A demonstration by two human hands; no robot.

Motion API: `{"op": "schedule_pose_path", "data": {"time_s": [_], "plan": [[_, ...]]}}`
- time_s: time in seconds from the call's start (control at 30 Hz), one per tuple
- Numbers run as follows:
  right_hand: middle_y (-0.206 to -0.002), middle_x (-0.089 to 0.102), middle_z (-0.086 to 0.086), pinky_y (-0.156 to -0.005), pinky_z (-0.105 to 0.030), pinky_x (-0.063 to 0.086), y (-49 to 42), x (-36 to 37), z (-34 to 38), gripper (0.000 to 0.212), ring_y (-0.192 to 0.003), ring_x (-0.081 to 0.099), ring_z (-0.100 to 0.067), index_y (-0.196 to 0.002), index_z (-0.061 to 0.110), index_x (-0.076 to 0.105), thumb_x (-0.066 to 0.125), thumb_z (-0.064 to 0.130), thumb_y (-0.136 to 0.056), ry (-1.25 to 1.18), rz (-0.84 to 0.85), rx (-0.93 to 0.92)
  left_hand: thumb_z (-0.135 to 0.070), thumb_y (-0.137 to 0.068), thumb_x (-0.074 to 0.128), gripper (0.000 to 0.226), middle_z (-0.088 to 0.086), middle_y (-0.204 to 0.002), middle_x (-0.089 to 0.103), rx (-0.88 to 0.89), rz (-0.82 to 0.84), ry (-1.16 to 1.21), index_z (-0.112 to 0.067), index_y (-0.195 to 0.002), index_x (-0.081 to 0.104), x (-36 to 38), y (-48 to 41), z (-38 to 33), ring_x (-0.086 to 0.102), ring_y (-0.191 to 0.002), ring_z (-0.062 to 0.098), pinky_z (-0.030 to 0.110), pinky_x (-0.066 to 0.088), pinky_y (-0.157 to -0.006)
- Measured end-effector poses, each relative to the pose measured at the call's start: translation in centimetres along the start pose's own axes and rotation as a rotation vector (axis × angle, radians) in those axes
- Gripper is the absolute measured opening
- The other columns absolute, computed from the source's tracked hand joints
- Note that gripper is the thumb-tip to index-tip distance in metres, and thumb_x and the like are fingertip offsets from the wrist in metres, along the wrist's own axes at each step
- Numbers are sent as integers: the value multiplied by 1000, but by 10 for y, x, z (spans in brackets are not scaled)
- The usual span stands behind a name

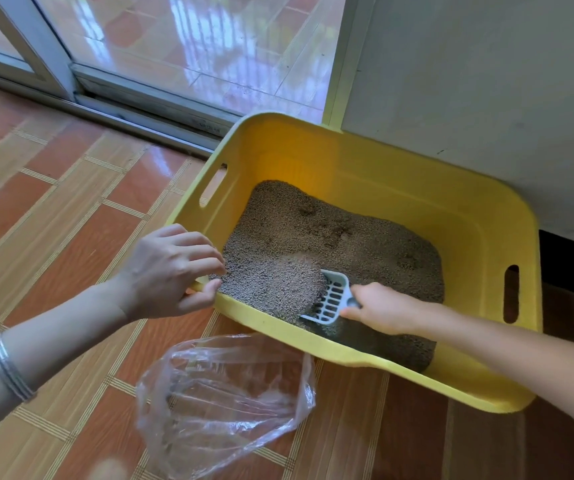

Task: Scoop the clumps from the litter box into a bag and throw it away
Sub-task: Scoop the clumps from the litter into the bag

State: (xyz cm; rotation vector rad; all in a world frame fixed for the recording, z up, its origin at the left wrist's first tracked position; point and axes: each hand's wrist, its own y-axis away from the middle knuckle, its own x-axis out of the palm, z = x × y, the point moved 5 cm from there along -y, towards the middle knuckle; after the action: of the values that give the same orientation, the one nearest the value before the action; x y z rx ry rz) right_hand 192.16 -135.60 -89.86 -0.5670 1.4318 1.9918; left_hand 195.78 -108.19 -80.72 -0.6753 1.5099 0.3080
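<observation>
Litter box, yellow, sits on tiled floor against wall, grey litter inside. Right grip curls round handle of white slotted scoop, which carries a litter mound inside box. Left grip pinches near-left rim corner. Clear bag lies open on floor, just beside near rim.

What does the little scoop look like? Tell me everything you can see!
The scoop is pale grey plastic with rows of slots and raised side walls. It sits in the near part of the yellow litter box, its front under a heap of litter. The right hand holds its grip.
</observation>
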Motion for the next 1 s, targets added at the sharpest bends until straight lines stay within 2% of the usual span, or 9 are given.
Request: {"op": "schedule_pose_path", "data": {"time_s": [0.2,0.33,0.47,0.63,0.77,0.87,1.0], "plan": [[-72,49,2,-47,-24,31,-30,-1,39,28,-59,45,-10,-76,18,45,47,39,-95,-77,-33,-78,-34,-85,44,34,-4,-80,72,18,61,14,-17,-72,71,-3,-3,-6,68,-79,19,32,50,-65],[-71,50,0,-47,-26,31,-49,-4,68,30,-58,44,-12,-71,20,42,46,39,-95,-117,-59,-126,-37,-91,34,46,-2,-77,70,20,25,25,-16,-70,69,-1,-3,-2,68,-79,20,33,49,-65],[-75,54,-5,-49,-29,34,-65,-11,86,32,-58,44,-16,-76,12,50,45,37,-95,-102,-49,-164,-35,-87,39,39,-2,-73,69,-3,11,4,-16,-66,67,0,-3,-2,68,-79,21,34,48,-65],[-71,50,3,-48,-25,30,-66,-11,78,29,-56,41,-10,-73,20,43,48,40,-93,-195,-70,-204,-33,-85,43,35,-2,-71,68,14,19,-19,-16,-65,66,-2,-4,-3,67,-76,21,33,48,-64],[-74,54,1,-50,-27,30,-51,-12,64,28,-57,42,-11,-85,14,50,49,41,-93,-239,-136,-213,-33,-85,43,34,-2,-69,66,9,10,-37,-15,-64,64,-3,-4,-4,66,-75,22,33,47,-63],[-65,50,7,-47,-24,27,-31,-15,50,25,-51,40,-7,-82,18,47,49,40,-93,-272,-190,-228,-33,-86,42,35,-1,-69,66,17,13,-50,-15,-63,62,-3,-3,-5,66,-73,23,34,48,-63],[-61,49,6,-42,-19,29,-6,-21,35,29,-46,37,-5,-88,11,50,51,40,-93,-237,-192,-223,-33,-85,43,34,-1,-69,66,30,7,-62,-15,-63,62,-4,-4,-6,65,-70,22,33,48,-61]]}}
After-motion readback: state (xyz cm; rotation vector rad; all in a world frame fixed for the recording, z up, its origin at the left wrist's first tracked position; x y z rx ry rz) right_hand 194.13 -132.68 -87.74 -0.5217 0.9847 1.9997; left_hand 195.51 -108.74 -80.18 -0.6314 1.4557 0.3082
